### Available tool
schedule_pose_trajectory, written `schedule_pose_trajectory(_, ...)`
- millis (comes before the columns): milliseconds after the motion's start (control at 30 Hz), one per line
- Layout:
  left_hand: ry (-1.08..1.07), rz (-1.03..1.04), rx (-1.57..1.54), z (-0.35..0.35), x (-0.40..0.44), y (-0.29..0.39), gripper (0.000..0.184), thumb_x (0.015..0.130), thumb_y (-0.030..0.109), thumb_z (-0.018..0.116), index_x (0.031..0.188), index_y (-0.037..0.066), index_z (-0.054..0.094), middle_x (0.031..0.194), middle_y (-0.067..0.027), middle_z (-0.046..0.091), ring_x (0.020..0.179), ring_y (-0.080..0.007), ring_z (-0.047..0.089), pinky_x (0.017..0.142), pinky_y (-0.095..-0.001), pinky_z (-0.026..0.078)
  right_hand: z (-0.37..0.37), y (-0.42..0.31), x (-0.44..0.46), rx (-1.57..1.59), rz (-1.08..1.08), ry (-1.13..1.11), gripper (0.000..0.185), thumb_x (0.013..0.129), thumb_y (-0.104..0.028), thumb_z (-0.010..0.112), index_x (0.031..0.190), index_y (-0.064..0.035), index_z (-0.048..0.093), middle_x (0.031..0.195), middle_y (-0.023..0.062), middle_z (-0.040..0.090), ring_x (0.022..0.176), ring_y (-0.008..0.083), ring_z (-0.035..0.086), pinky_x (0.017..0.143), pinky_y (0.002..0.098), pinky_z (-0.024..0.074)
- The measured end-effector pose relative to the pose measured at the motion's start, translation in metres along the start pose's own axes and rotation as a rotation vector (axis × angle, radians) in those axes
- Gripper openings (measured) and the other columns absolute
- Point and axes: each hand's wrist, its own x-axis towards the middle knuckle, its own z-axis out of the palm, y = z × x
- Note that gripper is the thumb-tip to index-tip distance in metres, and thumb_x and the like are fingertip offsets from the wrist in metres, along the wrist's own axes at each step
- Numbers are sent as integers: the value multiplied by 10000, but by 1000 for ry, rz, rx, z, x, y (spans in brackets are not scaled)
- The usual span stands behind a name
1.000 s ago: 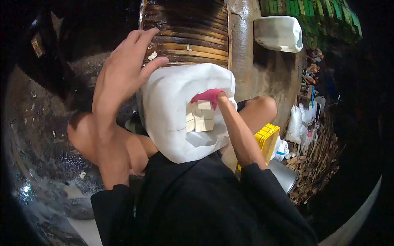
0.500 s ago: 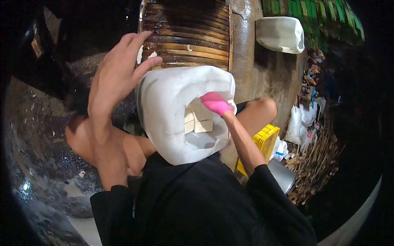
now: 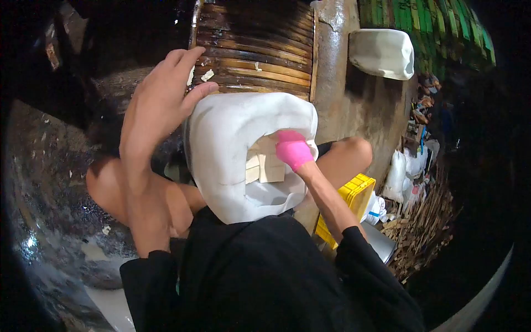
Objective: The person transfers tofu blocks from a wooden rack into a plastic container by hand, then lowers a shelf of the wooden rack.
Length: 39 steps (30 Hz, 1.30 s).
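A large white plastic container [image 3: 218,149] lies on its side across my lap, its cut opening facing me. Inside it sit several pale blocks [image 3: 271,169], stacked toward the back. My right hand [image 3: 293,149], in a pink glove, reaches into the opening beside the upper blocks; its fingers are hidden, so any grip cannot be made out. My left hand [image 3: 166,91] is bare, its fingers and thumb spread above the container's upper left edge, holding nothing.
Ahead is a bamboo slat rack [image 3: 260,61] with pale crumbs. Another white container [image 3: 381,53] lies at the upper right, near green slats [image 3: 431,19]. At my right are a yellow crate [image 3: 354,193], white bags [image 3: 394,177] and a wood pile [image 3: 426,232].
My right hand first drew back toward the opening's upper right, then moved slightly down beside the blocks. My left hand shifted slightly left. The visible blocks changed as the glove moved.
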Motion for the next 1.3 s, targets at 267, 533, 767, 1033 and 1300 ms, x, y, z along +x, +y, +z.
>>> schedule_pose_trajectory(267,-34,-16,16,-1,2,1,512,841,300,630,1250,29,483,1147,-162,543,1030,-352,549,861,-402,449,-12,-16,20,110,13,142,276,823,-316,553,988,-140,686,986,138,659,921,324,616,809,418,470)
schedule_pose_trajectory(533,-39,-22,17,2,4,-1,518,846,322,620,1247,24,484,1130,-165,546,1029,-355,549,868,-403,448,-12,-15,23,211,-35,97,305,853,-357,529,1002,-142,686,1002,130,660,929,324,616,813,419,466)
schedule_pose_trajectory(767,-39,-30,41,3,2,-5,518,847,325,617,1248,26,482,1132,-170,545,1030,-358,546,867,-409,447,-40,-30,7,72,-36,-133,292,865,-300,483,904,-106,697,934,140,669,869,331,635,780,431,480)
schedule_pose_trajectory(1033,-104,-71,2,-1,7,-1,529,838,287,643,1268,29,474,1223,-172,525,1085,-348,535,902,-385,435,-17,-14,25,145,-90,25,253,820,-270,534,870,-65,675,891,168,657,818,340,630,750,429,484)
schedule_pose_trajectory(1300,-119,-70,10,-1,3,-1,527,835,277,645,1266,26,476,1211,-180,529,1086,-347,535,897,-384,437,-56,-50,-16,58,-323,51,233,783,-249,583,869,-41,644,840,172,645,755,342,627,707,425,488)
